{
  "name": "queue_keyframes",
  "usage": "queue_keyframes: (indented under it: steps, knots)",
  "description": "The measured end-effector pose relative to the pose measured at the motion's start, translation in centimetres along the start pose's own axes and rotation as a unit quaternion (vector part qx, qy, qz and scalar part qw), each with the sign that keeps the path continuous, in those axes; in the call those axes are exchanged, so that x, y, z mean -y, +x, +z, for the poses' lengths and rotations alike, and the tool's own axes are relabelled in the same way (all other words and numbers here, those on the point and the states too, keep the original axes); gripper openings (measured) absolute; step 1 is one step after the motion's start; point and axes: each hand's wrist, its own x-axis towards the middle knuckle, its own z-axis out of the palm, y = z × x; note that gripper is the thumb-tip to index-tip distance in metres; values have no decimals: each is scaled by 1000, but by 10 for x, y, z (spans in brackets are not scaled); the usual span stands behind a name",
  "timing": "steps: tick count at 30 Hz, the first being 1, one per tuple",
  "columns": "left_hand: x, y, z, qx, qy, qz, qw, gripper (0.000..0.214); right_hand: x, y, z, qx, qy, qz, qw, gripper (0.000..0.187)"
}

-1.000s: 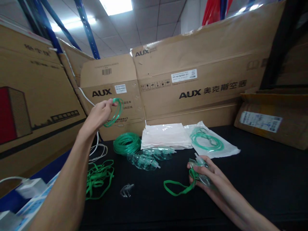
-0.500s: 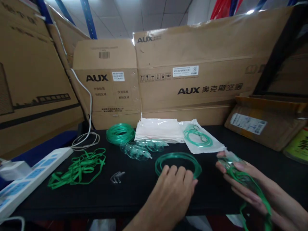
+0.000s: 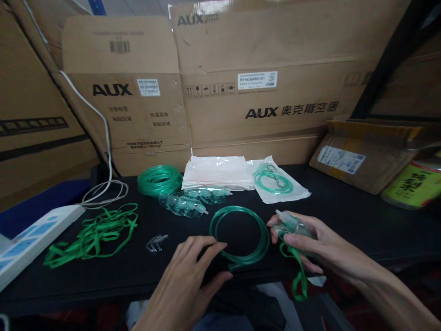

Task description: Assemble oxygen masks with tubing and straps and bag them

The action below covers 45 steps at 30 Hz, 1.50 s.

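Note:
A coil of green tubing lies on the black table in front of me. At its left side is my left hand, thumb and fingers apart, with nothing in its grasp; the fingertips reach the coil's edge, though I cannot tell if they touch. My right hand is wrapped round a clear oxygen mask, its pale connector pointing up and left. From this mask a green elastic strap dangles over the table edge. Behind the coil are several stacked clear masks.
Green straps lie left, near small clear plastic pieces and a power strip. Toward the back are a larger tubing coil, white bags and a bag with tubing. A cardboard box and a yellow-green can stand right.
My left hand has come off the tubing coil and moved left, its fingers opening. My right hand has brought the mask left, toward the coil. The view has tilted down.

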Motion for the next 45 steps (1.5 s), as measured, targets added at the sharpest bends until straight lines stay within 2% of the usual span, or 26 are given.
queue_keyframes:
  steps: [4, 10, 21, 28, 35, 45]
  knots:
    - [4, -3, -4, 23, -34, 8, 999, 49, 0, 8, 2, 35, -3, 0, 999, 40]
    - [-7, 3, -5, 30, -38, 32, 998, 35, -3, 13, 3, 79, -29, 9, 996, 38]
    - [-1, 12, 6, 38, -66, 58, 995, 20, -3, 5, 5, 88, -35, 19, 995, 40]
    - [-5, 8, 4, -10, -90, 35, 995, 14, -4, 7, 9, 85, -55, 16, 995, 41]
    - [-7, 2, 8, 23, -39, 44, 998, 13, -6, 10, 7, 94, -57, 4, 994, 35]
    - [-14, 6, 7, 21, -76, 37, 996, 9, -8, 10, 12, 93, -45, -18, 994, 31]
